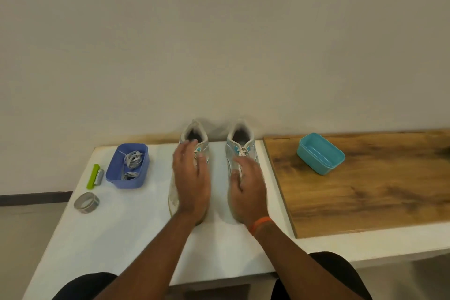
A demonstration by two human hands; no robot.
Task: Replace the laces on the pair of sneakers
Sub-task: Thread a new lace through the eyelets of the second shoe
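Both hands, left (192, 185) and right (247, 192), rest spread on the sneakers (239, 151); apparently nothing pinched. Next: untie the old laces (241, 152).

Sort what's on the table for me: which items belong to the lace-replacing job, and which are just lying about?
Belongs to the job:
left sneaker
right sneaker, old lace still threaded
blue tub holding spare laces
left hand and right hand, open over the shoes

Possibly just lying about:
teal tub
tape roll
green tool
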